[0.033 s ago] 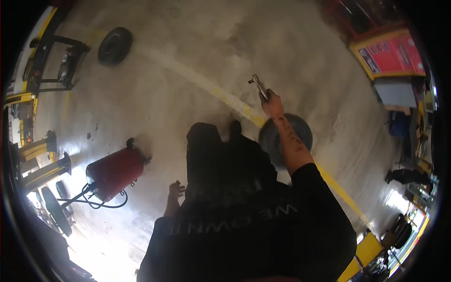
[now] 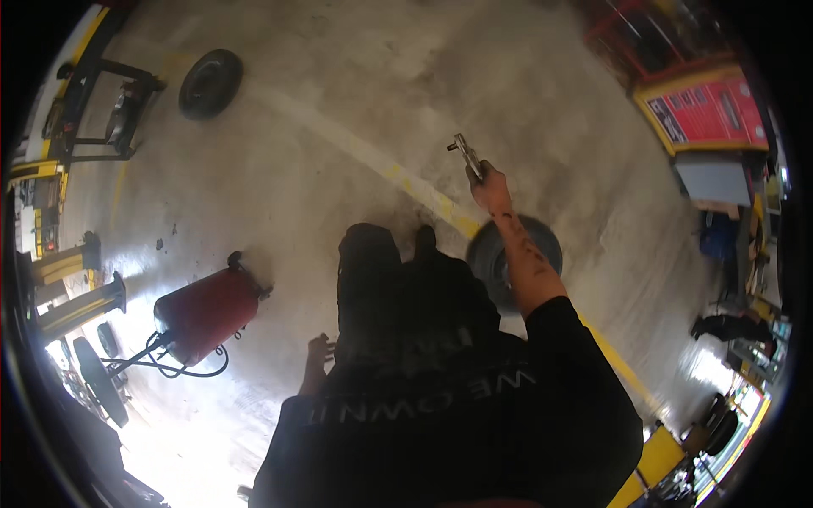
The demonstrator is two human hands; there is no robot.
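In front of me my right hand (image 2: pixel 489 190) is closed around the handle of a metal ratchet wrench (image 2: pixel 462 147). The wrench's head points forward and left, with a short square drive or socket sticking out sideways; nothing touches it. A tyre on a wheel (image 2: pixel 542 241) lies on the floor below my right forearm, which covers part of it. Low at my left side hangs my left hand (image 2: pixel 318 349), fingers loosely bent and apart, with nothing seen in it. It is beside my dark trouser leg.
A red cylindrical tank (image 2: pixel 207 313) with a black hose lies to the left. Another tyre (image 2: pixel 210 83) rests on the floor at far left, near a black metal frame (image 2: pixel 102 118). At right are a red and yellow cabinet (image 2: pixel 707 114) and a blue item (image 2: pixel 718 237). A yellow line (image 2: pixel 622 360) crosses the floor.
The surroundings have shifted slightly in view. My left hand has dropped a little, its fingers nearer my leg. My right hand keeps hold of the ratchet wrench.
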